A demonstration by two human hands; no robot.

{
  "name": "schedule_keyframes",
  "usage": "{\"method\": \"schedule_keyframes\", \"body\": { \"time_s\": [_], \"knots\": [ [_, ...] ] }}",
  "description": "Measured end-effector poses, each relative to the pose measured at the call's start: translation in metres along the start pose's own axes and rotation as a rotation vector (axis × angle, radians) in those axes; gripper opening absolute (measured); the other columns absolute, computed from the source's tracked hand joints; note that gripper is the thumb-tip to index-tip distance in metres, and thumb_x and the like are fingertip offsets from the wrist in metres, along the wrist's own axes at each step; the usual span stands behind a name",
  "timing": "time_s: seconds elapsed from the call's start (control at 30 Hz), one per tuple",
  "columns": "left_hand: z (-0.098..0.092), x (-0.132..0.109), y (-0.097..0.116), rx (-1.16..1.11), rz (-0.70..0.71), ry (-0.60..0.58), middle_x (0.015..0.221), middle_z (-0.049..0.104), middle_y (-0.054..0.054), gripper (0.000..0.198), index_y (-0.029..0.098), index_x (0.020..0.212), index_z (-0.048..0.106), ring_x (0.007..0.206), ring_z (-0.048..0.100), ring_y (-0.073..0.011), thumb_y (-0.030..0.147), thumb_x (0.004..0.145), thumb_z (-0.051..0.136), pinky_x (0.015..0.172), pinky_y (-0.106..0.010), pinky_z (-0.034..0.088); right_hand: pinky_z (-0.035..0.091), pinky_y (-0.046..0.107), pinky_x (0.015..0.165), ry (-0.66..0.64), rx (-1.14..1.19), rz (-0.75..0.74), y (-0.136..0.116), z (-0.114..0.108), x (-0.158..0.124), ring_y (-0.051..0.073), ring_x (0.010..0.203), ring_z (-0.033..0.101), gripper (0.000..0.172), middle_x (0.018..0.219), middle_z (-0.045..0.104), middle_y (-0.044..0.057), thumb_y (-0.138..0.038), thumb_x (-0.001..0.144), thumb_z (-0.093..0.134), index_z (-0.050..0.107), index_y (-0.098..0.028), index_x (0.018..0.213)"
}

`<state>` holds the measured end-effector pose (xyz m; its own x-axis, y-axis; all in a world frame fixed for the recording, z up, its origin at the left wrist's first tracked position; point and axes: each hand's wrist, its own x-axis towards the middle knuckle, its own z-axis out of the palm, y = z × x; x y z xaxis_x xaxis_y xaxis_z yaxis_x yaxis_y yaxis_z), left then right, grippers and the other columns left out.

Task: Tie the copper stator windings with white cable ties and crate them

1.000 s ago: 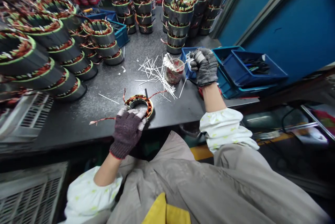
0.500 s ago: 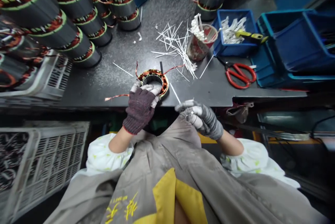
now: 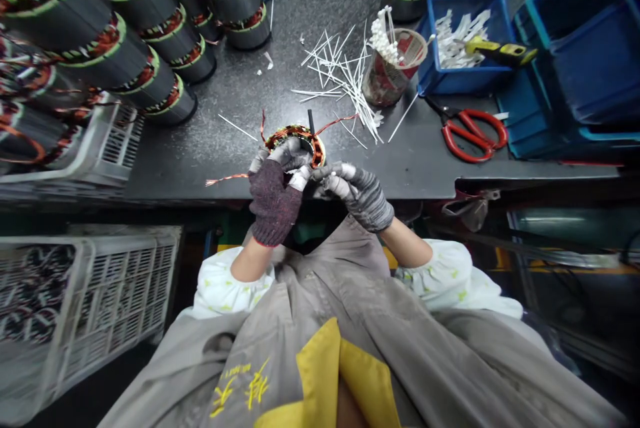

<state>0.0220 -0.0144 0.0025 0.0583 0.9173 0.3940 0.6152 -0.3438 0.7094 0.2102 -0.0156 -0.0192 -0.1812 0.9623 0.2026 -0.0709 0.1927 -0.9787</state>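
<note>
Near the front edge of the counter (image 3: pixel 185 165), a left hand (image 3: pixel 274 205) in a maroon knit glove clamps a copper-wound stator (image 3: pixel 318 156) steady, fingers curled over its rim. The grey-gloved right hand (image 3: pixel 357 196) pinches its fingertips together beside it, perhaps on something thin; that is hard to tell.

The left glove (image 3: pixel 273 205) is maroon knit with grey-coated fingertips; the right glove (image 3: pixel 363 198) is grey with dark stripes. The stator winding (image 3: pixel 316 153) is copper-orange, edged green. The scissors (image 3: pixel 473 136) have red handles. The bin (image 3: pixel 467 81) is blue. The sleeve (image 3: pixel 225 281) is white with yellow-green spots.
</note>
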Motion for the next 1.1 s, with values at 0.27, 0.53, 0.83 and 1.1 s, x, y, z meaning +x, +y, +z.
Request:
{"method": "schedule_keyframes", "body": {
  "time_s": [0.27, 0.53, 0.83, 1.1],
  "knots": [
    [0.002, -0.001, 0.003, 0.301, 0.220, 0.073, 0.109, 0.080, -0.003, 0.025, 0.025, 0.110, 0.073, 0.114, 0.074, -0.0238, 0.035, 0.103, 0.051, 0.123, -0.054, 0.042, 0.064, 0.035, 0.069, 0.063, 0.093, 0.242, -0.009, 0.006, 0.002, 0.018, 0.072, 0.071, 0.047, 0.086, 0.077, 0.001, -0.067, 0.078, 0.085, 0.073, -0.025, 0.095],
    [-0.010, -0.004, 0.002, 0.290, 0.298, -0.056, 0.118, 0.079, -0.004, 0.031, 0.027, 0.124, 0.074, 0.120, 0.071, -0.0260, 0.032, 0.098, 0.058, 0.128, -0.056, 0.034, 0.063, 0.041, 0.085, 0.009, -0.191, 0.026, -0.001, 0.000, 0.015, 0.023, 0.085, 0.073, 0.052, 0.091, 0.078, 0.006, -0.075, 0.088, 0.073, 0.078, -0.023, 0.093],
    [-0.008, -0.007, 0.001, 0.331, 0.318, -0.063, 0.124, 0.078, -0.005, 0.028, 0.028, 0.114, 0.076, 0.128, 0.067, -0.0275, 0.040, 0.100, 0.055, 0.126, -0.056, 0.034, 0.054, 0.043, 0.086, -0.154, -1.001, -0.247, -0.033, -0.006, 0.013, 0.027, 0.085, 0.066, 0.037, 0.091, 0.074, 0.012, -0.045, 0.104, 0.054, 0.080, -0.022, 0.092],
    [0.001, -0.009, 0.006, 0.315, 0.229, 0.007, 0.119, 0.079, -0.004, 0.026, 0.027, 0.109, 0.076, 0.128, 0.067, -0.0269, 0.041, 0.101, 0.057, 0.123, -0.053, 0.034, 0.047, 0.038, 0.075, 0.135, -0.892, -0.395, -0.066, -0.025, 0.013, 0.022, 0.075, 0.060, 0.052, 0.076, 0.066, 0.006, -0.055, 0.109, 0.046, 0.075, -0.024, 0.080]
  ]
}}
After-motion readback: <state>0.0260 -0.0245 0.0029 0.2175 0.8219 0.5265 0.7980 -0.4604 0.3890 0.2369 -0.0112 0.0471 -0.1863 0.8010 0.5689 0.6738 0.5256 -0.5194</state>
